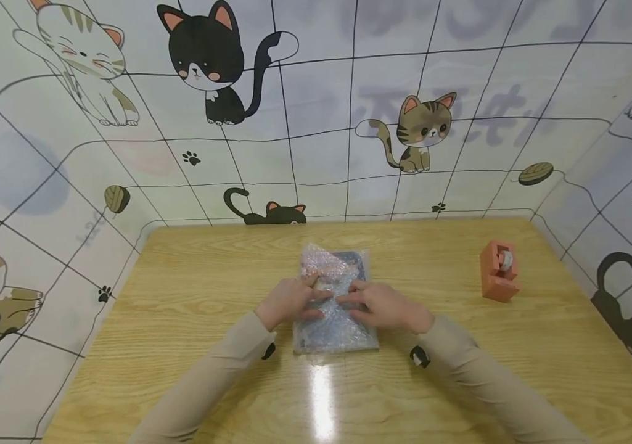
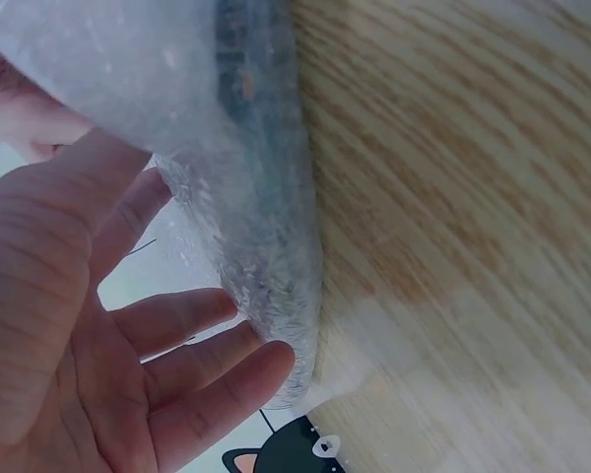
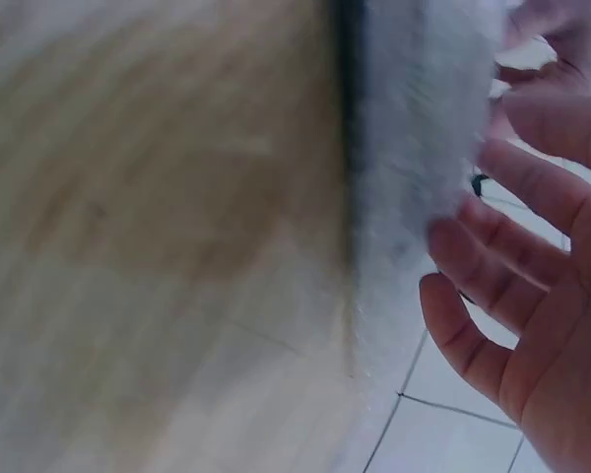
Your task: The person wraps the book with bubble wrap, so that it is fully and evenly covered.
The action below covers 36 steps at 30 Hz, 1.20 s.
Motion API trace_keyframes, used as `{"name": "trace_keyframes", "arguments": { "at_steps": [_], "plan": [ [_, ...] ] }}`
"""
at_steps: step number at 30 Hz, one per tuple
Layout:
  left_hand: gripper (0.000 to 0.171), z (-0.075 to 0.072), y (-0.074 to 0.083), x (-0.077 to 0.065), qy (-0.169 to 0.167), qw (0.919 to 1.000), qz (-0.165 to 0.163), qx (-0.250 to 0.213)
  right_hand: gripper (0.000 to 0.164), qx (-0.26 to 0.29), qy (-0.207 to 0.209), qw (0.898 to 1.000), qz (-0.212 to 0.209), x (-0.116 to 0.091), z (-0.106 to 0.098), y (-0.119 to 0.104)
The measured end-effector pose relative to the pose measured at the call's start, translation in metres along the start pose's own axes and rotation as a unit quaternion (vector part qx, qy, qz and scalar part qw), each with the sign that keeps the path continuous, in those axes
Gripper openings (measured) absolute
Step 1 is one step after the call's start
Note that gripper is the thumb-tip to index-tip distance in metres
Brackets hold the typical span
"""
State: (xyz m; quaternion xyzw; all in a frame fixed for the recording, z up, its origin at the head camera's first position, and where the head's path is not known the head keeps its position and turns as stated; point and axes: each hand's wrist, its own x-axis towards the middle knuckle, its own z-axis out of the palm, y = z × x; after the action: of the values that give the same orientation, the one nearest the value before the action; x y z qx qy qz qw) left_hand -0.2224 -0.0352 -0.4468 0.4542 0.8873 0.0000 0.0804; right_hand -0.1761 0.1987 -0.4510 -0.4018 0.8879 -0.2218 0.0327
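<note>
A flat, dark bluish item wrapped in clear bubble wrap (image 1: 338, 333) lies on the wooden table; its kind is hidden under the wrap. The far end of the wrap is folded unevenly, and a dark blue strip shows at the upper right. My left hand (image 1: 291, 302) rests on the left part of the wrap, fingers spread and fairly straight. From the right, my right hand (image 1: 385, 305) touches the top with loosely bent fingers. Both wrist views, with the left hand (image 2: 108, 305) and the right hand (image 3: 542, 266), show fingertips against the bubble wrap.
A coral-red tape dispenser (image 1: 497, 274) with a roll of tape stands on the right side of the table (image 1: 199, 271). Walls printed with cartoon cats (image 1: 207, 61) and grid lines enclose the table at the back and both sides.
</note>
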Motion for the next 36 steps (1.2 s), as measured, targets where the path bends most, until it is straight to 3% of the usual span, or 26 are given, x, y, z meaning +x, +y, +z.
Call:
{"name": "trace_keyframes", "arguments": {
  "at_steps": [4,12,17,25,31,36],
  "plan": [
    [0.051,0.000,-0.001,-0.002,-0.002,1.0000,-0.002,0.001,0.032,-0.013,-0.007,1.000,0.002,0.003,0.004,-0.001],
    [0.050,0.003,-0.002,-0.010,-0.009,0.9996,-0.018,-0.018,0.024,0.017,-0.009,1.000,0.013,0.010,0.003,-0.003],
    [0.050,0.006,-0.003,-0.010,0.003,0.9995,-0.019,-0.025,0.037,-0.016,-0.024,0.999,0.014,0.012,0.009,-0.002],
    [0.051,0.009,-0.006,-0.008,0.016,0.9986,-0.016,-0.047,0.025,0.000,-0.007,1.000,0.017,0.012,0.006,-0.002],
    [0.062,0.010,-0.008,-0.008,0.044,0.9970,-0.021,-0.060,0.038,-0.036,-0.004,0.999,-0.003,0.015,0.011,0.000],
    [0.067,0.010,-0.007,-0.006,0.048,0.9954,-0.034,-0.076,0.038,-0.036,-0.001,0.999,0.005,0.015,0.014,0.000]
  ]
}}
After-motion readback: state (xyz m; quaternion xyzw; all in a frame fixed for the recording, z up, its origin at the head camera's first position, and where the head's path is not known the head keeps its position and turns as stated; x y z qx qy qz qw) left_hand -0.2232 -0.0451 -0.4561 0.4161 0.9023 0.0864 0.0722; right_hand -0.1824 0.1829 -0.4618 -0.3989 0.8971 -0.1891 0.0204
